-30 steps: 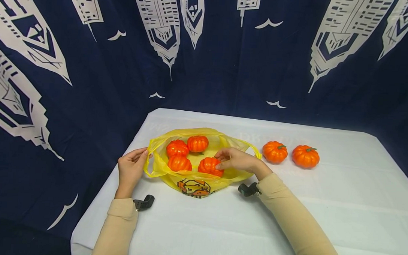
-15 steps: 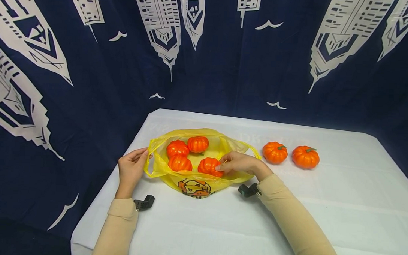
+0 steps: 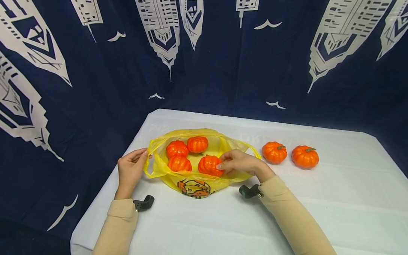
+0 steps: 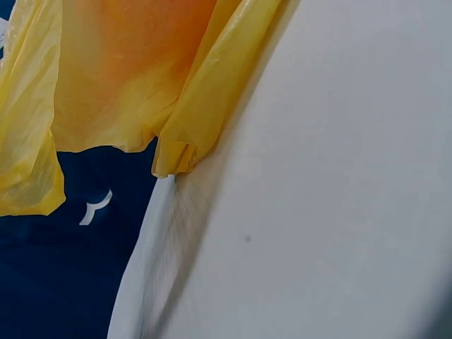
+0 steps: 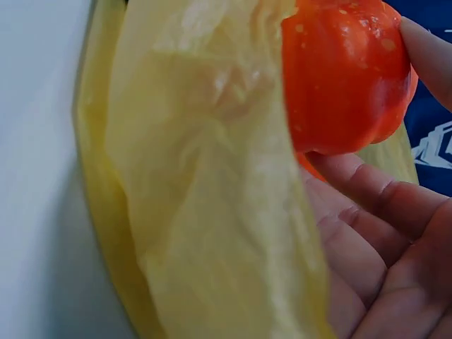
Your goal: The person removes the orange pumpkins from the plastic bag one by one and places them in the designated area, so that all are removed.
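Observation:
A yellow plastic bag (image 3: 170,179) lies on the table with its mouth spread wide. My left hand (image 3: 131,169) pinches the bag's handle at the left; that hand is outside the left wrist view, where the bag's edge (image 4: 113,120) hangs. Inside the bag, my right hand (image 3: 239,161) grips a small orange pumpkin (image 3: 209,165) between thumb and fingers. The right wrist view shows this pumpkin (image 5: 346,78) with the thumb on one side and a finger against the other; yellow plastic covers part of it. Three more pumpkins (image 3: 177,149) sit together in the bag's left half.
Two orange pumpkins with green stems, one nearer the bag (image 3: 274,153) and one farther right (image 3: 305,157), stand on the white-covered table (image 3: 349,207). Behind it hangs a dark blue cloth (image 3: 212,82) with white building prints. Each wrist wears a black camera (image 3: 144,203).
My right hand has closed its fingers round the near pumpkin, which has risen slightly and tipped so its stem shows. My left hand stays on the handle.

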Motion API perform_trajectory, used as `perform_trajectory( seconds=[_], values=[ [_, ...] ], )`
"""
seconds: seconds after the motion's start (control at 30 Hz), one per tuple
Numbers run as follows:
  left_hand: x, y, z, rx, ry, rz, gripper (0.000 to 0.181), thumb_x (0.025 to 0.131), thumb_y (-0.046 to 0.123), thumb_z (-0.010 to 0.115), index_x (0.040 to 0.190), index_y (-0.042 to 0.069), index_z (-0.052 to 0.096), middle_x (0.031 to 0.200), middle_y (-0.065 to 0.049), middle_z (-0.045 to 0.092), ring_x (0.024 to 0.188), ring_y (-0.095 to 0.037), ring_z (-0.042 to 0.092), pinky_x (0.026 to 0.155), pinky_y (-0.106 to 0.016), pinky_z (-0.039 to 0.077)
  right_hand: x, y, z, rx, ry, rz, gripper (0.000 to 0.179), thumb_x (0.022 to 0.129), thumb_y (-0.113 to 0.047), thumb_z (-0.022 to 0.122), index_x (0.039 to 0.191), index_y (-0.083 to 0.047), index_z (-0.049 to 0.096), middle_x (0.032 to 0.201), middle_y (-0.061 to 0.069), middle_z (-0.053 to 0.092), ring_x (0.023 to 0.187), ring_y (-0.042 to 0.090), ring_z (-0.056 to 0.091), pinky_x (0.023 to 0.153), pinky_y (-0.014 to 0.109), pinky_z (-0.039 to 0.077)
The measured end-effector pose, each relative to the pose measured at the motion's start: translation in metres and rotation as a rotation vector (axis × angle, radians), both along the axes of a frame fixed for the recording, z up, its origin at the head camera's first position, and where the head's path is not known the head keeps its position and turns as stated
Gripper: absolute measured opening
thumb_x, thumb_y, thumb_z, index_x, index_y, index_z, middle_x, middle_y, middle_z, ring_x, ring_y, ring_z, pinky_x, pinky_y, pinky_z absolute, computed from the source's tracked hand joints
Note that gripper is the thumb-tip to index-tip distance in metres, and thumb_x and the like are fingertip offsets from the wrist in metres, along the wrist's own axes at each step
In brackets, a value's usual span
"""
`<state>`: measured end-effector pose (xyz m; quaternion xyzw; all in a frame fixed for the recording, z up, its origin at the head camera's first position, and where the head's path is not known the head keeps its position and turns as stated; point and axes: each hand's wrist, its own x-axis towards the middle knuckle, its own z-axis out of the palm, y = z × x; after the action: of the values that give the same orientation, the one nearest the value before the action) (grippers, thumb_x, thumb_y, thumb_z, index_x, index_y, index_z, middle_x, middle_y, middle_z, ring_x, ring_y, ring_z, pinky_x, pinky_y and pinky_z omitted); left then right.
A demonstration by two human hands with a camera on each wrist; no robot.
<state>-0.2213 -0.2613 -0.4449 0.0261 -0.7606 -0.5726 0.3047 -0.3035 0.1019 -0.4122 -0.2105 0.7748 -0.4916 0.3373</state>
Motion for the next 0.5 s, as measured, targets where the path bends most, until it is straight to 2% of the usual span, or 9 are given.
perform_trajectory(
  seconds=[0.17,0.33,0.5],
  values=[
    [-0.001,0.001,-0.001,0.004,-0.007,-0.001,0.019,0.092,0.007,0.072,0.107,-0.005,0.075,0.094,-0.027,0.075,0.075,-0.005,0.074,0.066,-0.010,0.057,0.005,0.004,0.006,-0.010,0.045,-0.012,0.041,0.094,-0.020,0.071,0.121,0.008,0.059,0.102,0.009,0.067,0.089,0.021,0.069,0.088,0.038,0.061],
    [0.000,0.000,-0.001,-0.003,-0.010,0.005,0.020,0.092,0.008,0.072,0.107,-0.005,0.075,0.094,-0.027,0.075,0.074,-0.002,0.074,0.065,-0.009,0.056,0.012,0.009,0.014,-0.007,0.148,-0.041,0.047,0.091,-0.022,0.075,0.127,0.003,0.059,0.117,0.014,0.064,0.095,0.022,0.064,0.087,0.033,0.059],
    [0.000,0.001,-0.001,-0.003,0.003,-0.006,0.019,0.092,0.008,0.072,0.106,-0.005,0.075,0.094,-0.029,0.074,0.074,-0.001,0.073,0.066,-0.010,0.057,0.018,0.017,0.021,-0.016,0.237,-0.052,0.049,0.088,-0.021,0.078,0.130,-0.003,0.060,0.129,0.018,0.060,0.101,0.024,0.064,0.092,0.033,0.057]
  ],
)
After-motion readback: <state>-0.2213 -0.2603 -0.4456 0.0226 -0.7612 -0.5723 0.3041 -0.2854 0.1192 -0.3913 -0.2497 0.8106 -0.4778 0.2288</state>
